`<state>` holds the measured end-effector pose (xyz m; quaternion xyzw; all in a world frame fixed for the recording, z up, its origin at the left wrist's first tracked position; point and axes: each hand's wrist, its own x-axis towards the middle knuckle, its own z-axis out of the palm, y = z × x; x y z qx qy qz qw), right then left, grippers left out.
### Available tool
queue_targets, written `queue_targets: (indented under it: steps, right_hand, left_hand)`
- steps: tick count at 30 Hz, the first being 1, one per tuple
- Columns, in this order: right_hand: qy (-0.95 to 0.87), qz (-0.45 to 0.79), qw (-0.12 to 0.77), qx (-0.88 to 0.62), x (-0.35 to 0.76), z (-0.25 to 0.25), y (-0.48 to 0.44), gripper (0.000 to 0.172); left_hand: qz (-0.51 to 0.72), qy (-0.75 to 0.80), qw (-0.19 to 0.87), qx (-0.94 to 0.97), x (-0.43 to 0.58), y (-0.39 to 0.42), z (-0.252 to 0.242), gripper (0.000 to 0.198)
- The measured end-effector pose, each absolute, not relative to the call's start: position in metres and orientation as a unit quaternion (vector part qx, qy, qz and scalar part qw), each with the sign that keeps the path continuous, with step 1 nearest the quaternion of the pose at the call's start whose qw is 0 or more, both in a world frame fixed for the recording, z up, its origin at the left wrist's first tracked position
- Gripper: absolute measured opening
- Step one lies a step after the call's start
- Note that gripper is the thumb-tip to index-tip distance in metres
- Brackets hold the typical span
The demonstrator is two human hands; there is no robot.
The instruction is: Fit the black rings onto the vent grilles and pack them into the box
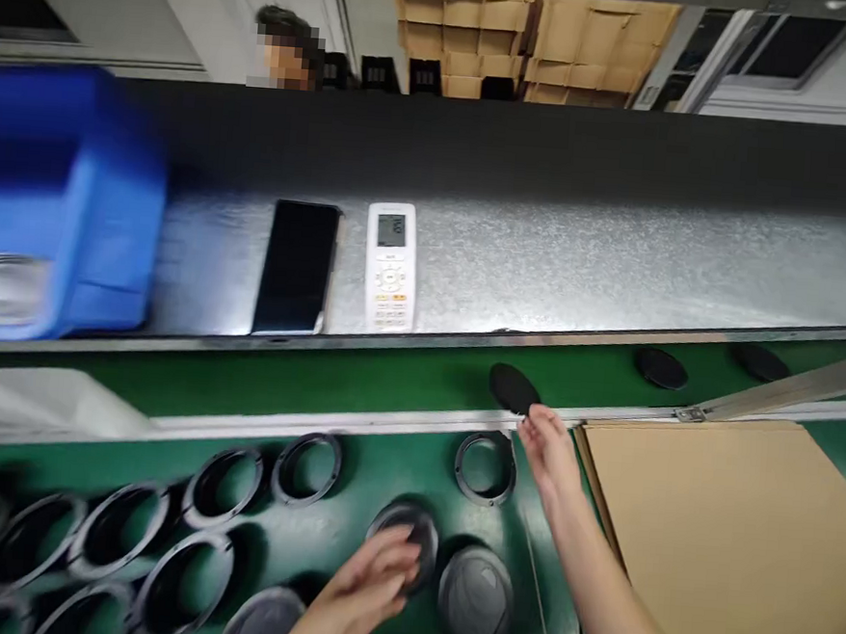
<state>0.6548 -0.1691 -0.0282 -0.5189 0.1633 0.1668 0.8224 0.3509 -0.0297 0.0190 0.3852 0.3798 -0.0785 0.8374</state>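
My right hand [551,453] pinches the near edge of a flat black disc [514,388] above the green strip behind the white rail. Just below it on the green bench stands an open black ring [485,468]. My left hand [372,579], slightly blurred, has its fingers stretched out over a dark round part [418,534] and hides some of it; whether they touch I cannot tell. Nothing shows in that hand. To its right sits a round part with a closed, shiny top [476,599], and a similar covered part [264,620] is partly hidden by my left wrist.
Several open black rings [212,484] stand at the left. Flat cardboard [727,531] lies at the right. More black discs [661,368] rest behind the rail. The metal shelf [542,267] holds a blue bin [110,237], a phone [296,268] and a white remote [388,300]. A person is beyond.
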Motion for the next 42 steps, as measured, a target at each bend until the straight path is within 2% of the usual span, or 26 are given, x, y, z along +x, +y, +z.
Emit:
queue_targets:
  steps: [4, 7, 10, 12, 15, 17, 22, 30, 38, 42]
  right_hand:
    - [0.088, 0.336, 0.84, -0.417, 0.497, 0.009, -0.168, 0.023]
    - [0.051, 0.449, 0.805, -0.384, 0.423, 0.034, -0.182, 0.02]
    - [-0.101, 0.552, 0.72, -0.409, 0.406, 0.059, -0.207, 0.033]
    - [-0.218, 0.478, 0.681, -0.511, 0.419, 0.075, -0.223, 0.036]
    - [-0.343, 0.2, 0.588, -0.705, 0.443, 0.09, -0.241, 0.03]
    - [-0.397, 0.091, 0.503, -0.762, 0.448, 0.096, -0.248, 0.029]
    - [-0.493, 0.074, 0.417, -0.76, 0.429, 0.099, -0.261, 0.034]
    - [-0.483, 0.158, 0.432, -0.745, 0.412, 0.099, -0.274, 0.046]
    - [-0.381, 0.238, 0.562, -0.695, 0.406, 0.102, -0.276, 0.063]
    - [-0.349, 0.243, 0.58, -0.695, 0.404, 0.102, -0.275, 0.063]
  left_hand:
    - [0.122, 0.253, 0.896, 0.343, 0.406, -0.055, 0.034, 0.091]
    - [0.133, 0.219, 0.934, 0.25, 0.402, -0.056, 0.043, 0.086]
    - [0.075, 0.194, 0.964, 0.166, 0.379, -0.06, 0.06, 0.076]
    - [0.042, 0.179, 0.973, 0.138, 0.364, -0.067, 0.073, 0.07]
    - [-0.009, 0.17, 0.979, 0.115, 0.346, -0.085, 0.087, 0.061]
    - [-0.037, 0.167, 0.98, 0.103, 0.336, -0.098, 0.092, 0.056]
    - [-0.077, 0.175, 0.972, 0.14, 0.315, -0.116, 0.093, 0.057]
    - [-0.126, 0.168, 0.966, 0.148, 0.296, -0.127, 0.088, 0.063]
    - [-0.14, 0.158, 0.969, 0.125, 0.293, -0.131, 0.1, 0.07]
    - [-0.136, 0.148, 0.973, 0.111, 0.291, -0.122, 0.103, 0.067]
